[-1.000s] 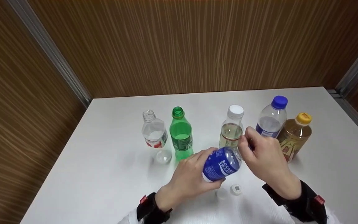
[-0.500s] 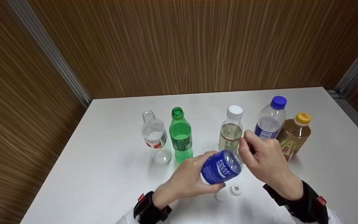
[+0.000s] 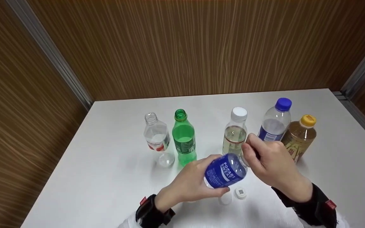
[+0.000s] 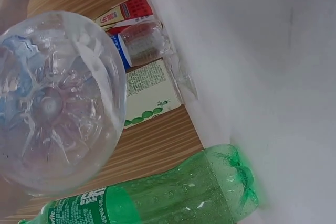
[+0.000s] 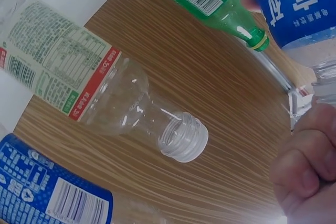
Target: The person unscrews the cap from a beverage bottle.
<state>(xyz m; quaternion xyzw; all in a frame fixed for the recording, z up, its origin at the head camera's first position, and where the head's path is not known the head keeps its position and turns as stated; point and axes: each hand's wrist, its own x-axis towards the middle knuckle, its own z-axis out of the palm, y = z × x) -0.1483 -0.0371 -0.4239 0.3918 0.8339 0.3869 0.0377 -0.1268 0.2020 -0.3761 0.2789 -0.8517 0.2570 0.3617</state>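
The left hand [image 3: 191,183] has a wide grip around the Pocari Sweat bottle [image 3: 225,172], tilted above the tabletop [image 3: 106,180]; the right hand [image 3: 272,163], curled, holds its mouth end (this part is hidden).

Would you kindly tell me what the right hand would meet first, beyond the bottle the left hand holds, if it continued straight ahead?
Probably the white-capped bottle, which stands up and left of the right hand in the head view, though depth is hard to judge.
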